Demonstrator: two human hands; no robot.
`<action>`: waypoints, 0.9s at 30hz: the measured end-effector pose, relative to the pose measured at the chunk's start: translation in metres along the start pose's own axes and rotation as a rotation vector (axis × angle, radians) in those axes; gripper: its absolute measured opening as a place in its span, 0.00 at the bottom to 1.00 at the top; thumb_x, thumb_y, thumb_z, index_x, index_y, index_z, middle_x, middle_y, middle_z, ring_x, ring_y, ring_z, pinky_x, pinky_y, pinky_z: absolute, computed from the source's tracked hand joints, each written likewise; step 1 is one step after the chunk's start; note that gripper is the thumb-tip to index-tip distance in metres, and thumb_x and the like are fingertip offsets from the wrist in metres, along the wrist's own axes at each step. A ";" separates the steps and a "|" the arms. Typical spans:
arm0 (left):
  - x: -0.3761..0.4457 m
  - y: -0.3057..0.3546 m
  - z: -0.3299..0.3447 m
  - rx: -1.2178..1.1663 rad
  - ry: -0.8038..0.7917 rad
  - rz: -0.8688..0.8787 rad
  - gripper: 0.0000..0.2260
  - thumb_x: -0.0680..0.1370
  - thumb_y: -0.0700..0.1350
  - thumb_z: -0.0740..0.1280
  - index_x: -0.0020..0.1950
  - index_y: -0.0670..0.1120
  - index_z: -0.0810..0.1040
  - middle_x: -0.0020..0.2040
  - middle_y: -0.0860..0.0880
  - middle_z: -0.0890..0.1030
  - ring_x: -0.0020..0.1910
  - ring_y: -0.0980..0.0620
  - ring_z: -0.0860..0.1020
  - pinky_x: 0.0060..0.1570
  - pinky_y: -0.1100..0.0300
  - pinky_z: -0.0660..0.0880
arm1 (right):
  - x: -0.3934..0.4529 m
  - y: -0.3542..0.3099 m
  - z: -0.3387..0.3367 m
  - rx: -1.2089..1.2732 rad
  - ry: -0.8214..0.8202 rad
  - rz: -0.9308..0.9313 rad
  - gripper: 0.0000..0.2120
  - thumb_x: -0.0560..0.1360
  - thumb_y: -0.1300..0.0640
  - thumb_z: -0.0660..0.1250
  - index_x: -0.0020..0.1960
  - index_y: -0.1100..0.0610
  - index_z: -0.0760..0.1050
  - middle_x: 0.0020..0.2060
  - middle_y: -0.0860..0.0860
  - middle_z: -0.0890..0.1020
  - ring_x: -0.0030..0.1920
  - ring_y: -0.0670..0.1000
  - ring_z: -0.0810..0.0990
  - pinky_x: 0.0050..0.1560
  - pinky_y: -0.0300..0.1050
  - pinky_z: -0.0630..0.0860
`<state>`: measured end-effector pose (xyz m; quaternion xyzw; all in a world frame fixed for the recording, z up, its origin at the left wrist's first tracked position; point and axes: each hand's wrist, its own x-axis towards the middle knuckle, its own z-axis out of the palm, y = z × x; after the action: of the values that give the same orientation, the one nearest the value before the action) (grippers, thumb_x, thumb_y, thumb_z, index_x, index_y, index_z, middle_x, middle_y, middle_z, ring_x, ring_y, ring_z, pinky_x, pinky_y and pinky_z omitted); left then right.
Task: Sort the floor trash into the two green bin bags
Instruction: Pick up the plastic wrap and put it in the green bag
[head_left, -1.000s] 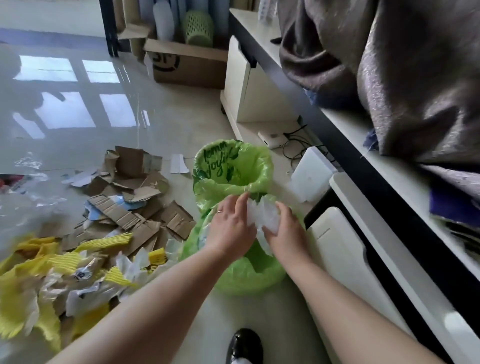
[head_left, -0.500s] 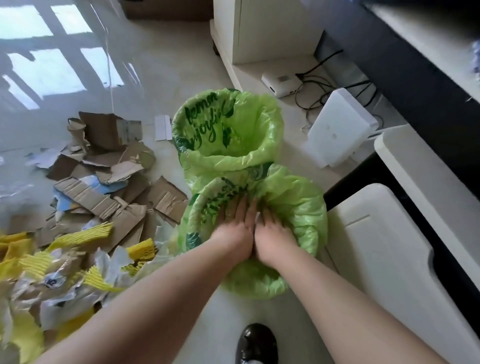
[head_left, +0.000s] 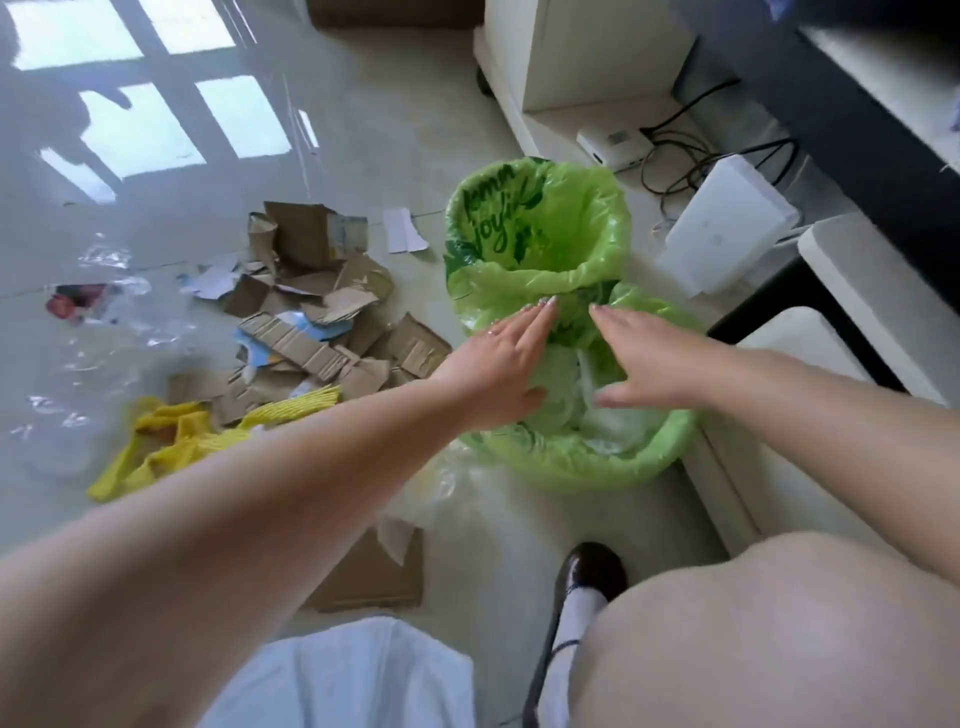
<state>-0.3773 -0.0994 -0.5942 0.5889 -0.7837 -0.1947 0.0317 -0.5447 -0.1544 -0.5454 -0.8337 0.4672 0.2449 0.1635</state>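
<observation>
At centre frame, a left hand (head_left: 498, 374) and right hand (head_left: 644, 358) are hovering flat, fingers extended and empty, over the nearer green bag (head_left: 587, 457) holding white plastic (head_left: 571, 395).

Bright daylight all round, and the glossy floor (head_left: 363, 130) throws back hard white window glare (head_left: 140, 119) at upper left. Shadows are soft and faint. Forearms and knee (head_left: 769, 623) up close go blurry, and straight lines bow at the wide-angle edges. Fine detail is smeared throughout.
</observation>
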 end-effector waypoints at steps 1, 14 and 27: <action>-0.014 -0.010 -0.008 -0.006 0.042 -0.022 0.40 0.78 0.51 0.63 0.76 0.44 0.37 0.79 0.45 0.47 0.77 0.48 0.50 0.74 0.57 0.50 | -0.008 -0.013 -0.017 -0.024 0.019 -0.014 0.49 0.71 0.42 0.68 0.77 0.59 0.40 0.77 0.55 0.49 0.76 0.55 0.51 0.75 0.48 0.54; -0.205 -0.148 0.035 -0.029 -0.021 -0.548 0.42 0.75 0.52 0.67 0.77 0.48 0.40 0.79 0.46 0.48 0.77 0.46 0.50 0.75 0.48 0.54 | 0.010 -0.213 0.083 0.013 0.003 -0.203 0.44 0.71 0.46 0.70 0.77 0.54 0.47 0.76 0.56 0.50 0.76 0.57 0.51 0.73 0.55 0.59; -0.189 -0.177 0.127 0.208 -0.315 -0.254 0.41 0.76 0.40 0.62 0.75 0.59 0.36 0.77 0.44 0.36 0.76 0.42 0.37 0.72 0.36 0.50 | 0.069 -0.226 0.196 0.230 -0.063 0.197 0.51 0.70 0.45 0.71 0.75 0.46 0.34 0.75 0.54 0.34 0.76 0.59 0.40 0.66 0.59 0.68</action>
<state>-0.1944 0.0705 -0.7382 0.6452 -0.7146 -0.2048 -0.1765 -0.3700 0.0111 -0.7362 -0.7515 0.5664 0.2308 0.2474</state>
